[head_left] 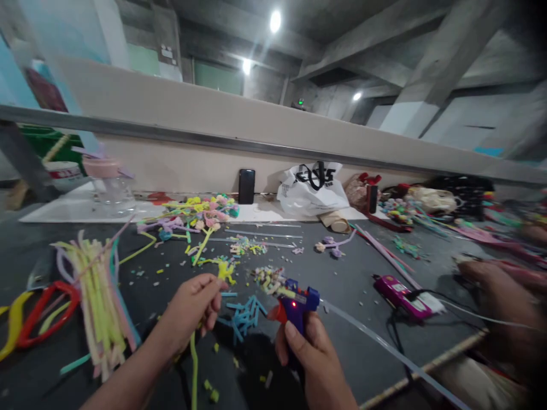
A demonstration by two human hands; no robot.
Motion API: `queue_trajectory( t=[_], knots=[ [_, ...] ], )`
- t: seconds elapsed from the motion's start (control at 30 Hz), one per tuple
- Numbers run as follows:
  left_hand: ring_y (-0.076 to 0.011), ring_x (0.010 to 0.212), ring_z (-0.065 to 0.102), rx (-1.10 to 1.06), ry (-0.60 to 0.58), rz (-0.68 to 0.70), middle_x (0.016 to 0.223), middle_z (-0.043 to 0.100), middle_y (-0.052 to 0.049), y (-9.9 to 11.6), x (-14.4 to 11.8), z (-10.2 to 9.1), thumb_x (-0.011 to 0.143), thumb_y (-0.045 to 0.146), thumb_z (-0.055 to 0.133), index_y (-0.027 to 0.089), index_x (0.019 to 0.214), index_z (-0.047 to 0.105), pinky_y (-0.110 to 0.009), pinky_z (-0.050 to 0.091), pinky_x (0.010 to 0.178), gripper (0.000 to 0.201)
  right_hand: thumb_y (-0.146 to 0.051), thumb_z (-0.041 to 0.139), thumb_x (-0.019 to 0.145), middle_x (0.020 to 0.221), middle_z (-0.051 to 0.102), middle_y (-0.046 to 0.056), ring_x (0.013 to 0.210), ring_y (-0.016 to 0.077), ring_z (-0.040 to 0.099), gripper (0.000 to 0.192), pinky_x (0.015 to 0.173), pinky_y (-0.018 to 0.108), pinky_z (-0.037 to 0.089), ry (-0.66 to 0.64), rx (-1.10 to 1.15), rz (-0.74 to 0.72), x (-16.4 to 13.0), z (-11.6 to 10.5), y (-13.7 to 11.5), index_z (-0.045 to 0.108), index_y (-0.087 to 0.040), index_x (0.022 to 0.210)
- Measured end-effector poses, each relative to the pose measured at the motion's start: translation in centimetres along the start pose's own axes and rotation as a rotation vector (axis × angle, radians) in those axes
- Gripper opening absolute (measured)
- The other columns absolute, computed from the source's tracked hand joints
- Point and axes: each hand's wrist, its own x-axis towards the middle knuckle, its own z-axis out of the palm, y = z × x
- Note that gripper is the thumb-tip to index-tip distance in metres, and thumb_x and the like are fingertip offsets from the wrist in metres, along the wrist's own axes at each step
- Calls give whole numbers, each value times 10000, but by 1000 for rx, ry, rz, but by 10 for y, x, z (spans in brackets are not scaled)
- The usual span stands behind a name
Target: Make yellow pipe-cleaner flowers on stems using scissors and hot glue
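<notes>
My left hand (188, 313) is closed in a pinch on a yellow pipe-cleaner flower (226, 272), whose head sticks out past the fingertips. A long yellow-green stem (194, 370) hangs below that hand. My right hand (316, 356) grips a blue hot glue gun (296, 304) with a lit red light and an orange trigger. A clear glue stick (376, 330) runs from the gun's back end. Around the nozzle, which points toward the flower, is a clump of coloured fuzzy bits (270, 279). Short blue pipe-cleaner pieces (245, 316) lie between my hands.
At left are a pipe-cleaner bundle (96, 296) and red-handled scissors (51, 313). Finished flowers (209, 210), a phone (247, 186) and a white bag (314, 191) stand behind. A purple power strip (401, 296) with cords lies right, near another person's hand (491, 279).
</notes>
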Motion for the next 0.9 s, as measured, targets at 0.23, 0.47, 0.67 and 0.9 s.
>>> queue_trajectory(
  t=[0.23,0.47,0.67,0.9],
  knots=[
    [-43,296,364,-120,-27,-43,490,456,83,-1,1,-4,726,455,550,168,791,517,-140,245,270,296,-396,622,753,707,639,25,575,119,579,354,448,176,435,212,328,346,5,-36,-15,573,-160,1013],
    [-42,304,371,-120,-13,-56,500,465,80,-4,1,-4,718,468,559,167,810,528,-142,244,283,316,-260,639,759,722,646,7,588,107,610,156,551,220,506,309,530,489,28,-64,-13,612,-155,872],
    [-43,297,365,-126,-11,-36,488,461,83,-3,2,-6,699,466,571,172,776,522,-144,240,276,308,-188,582,798,741,661,46,600,104,627,86,564,198,510,247,512,528,36,-63,-18,629,-118,815],
    [-36,307,364,-91,-78,-12,508,463,73,0,2,-11,732,457,533,163,783,522,-137,216,283,299,-243,606,782,759,676,107,665,164,648,158,559,235,491,1,238,630,37,-80,-28,626,-101,848]
  ],
)
